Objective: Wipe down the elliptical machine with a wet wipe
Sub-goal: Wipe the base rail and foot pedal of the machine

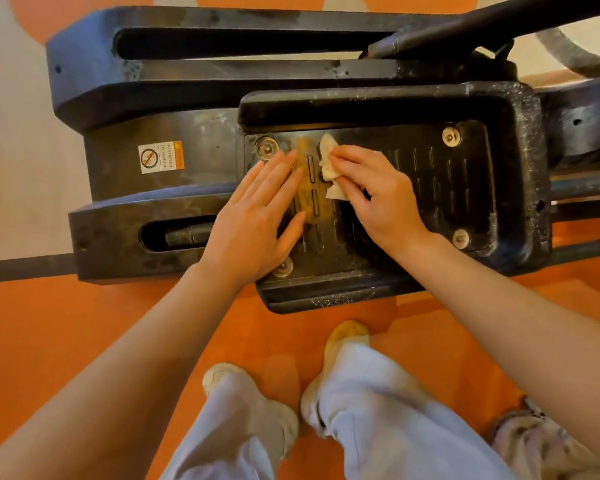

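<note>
Wiping the elliptical's foot pedal point(465, 188): the right hand point(378, 199) pinches a crumpled wet wipe point(328, 164) against its ribbed tread, while the left hand point(257, 223) lies flat beside it, bracing. Firm strokes along the grooves should lift grime best.

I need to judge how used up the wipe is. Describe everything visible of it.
The wet wipe is a small, crumpled off-white wad, apparently soft cloth-like tissue, yellowish in this light. It lies bunched on the ribbed black foot pedal of the elliptical. The right hand presses it down with curled fingers covering most of it. The left hand does not touch it.
</note>
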The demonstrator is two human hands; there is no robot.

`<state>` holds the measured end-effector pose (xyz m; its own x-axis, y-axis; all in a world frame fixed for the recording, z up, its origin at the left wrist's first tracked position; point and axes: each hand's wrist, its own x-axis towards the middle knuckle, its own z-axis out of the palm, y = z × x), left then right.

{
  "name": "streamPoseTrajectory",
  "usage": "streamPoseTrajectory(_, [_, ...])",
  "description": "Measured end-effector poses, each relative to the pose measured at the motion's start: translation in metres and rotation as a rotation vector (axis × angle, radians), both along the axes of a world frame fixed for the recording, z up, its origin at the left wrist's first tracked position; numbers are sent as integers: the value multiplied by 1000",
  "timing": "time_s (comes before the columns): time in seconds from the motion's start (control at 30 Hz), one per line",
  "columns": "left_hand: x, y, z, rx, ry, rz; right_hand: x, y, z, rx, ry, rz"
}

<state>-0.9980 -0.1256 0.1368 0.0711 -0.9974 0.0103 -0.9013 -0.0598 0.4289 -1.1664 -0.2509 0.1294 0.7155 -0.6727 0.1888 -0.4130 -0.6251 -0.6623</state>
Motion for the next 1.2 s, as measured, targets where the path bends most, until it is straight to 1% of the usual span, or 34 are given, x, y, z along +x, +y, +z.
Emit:
streamPoseTrajectory(0.03, [2,4,0,10,-17,-6,-8,6,2,12,-1,64])
streamPoseTrajectory(0.17, [6,14,-2,7,-61,-13,-30,22,10,31,25,496])
streamPoseTrajectory(0.23, [6,14,-3,1,-64,-11,-29,16,9,-24,73,597])
streamPoseTrajectory(0.27, [5,14,-3,-7,-63,-11,-27,11,8,-73,99,600])
streamPoseTrajectory(0.33, [5,14,-4,-21,-65,-18,-14,-1,4,-142,111,491])
streamPoseTrajectory(0.43, [6,15,-4,-14,-76,-16,21,-14,3,-143,37,215])
streamPoseTrajectory(0.5, [6,15,-3,-12,-80,-13,32,-9,5,-111,21,133])
streamPoseTrajectory(0.57, [7,18,-3,-16,-76,-8,15,2,8,-78,61,199])
streamPoseTrajectory(0.67, [10,24,-3,-28,-74,-8,-24,23,18,20,142,511])
streamPoseTrajectory(0.73, [12,26,-3,-35,-66,-14,-30,24,23,61,186,681])
streamPoseTrajectory(0.8, [12,26,-3,-36,-61,-18,-23,17,24,36,232,788])
streamPoseTrajectory(0.83, [12,26,-3,-34,-60,-18,-21,13,23,22,235,804])
streamPoseTrajectory(0.93, [12,28,-4,-43,-67,-11,-16,7,18,50,171,713])
streamPoseTrajectory(1.03, [10,29,-5,-55,-59,-3,-10,7,11,-70,110,587])
streamPoseTrajectory(1.2, [10,30,-3,-38,-67,-2,31,-3,3,-94,-16,195])
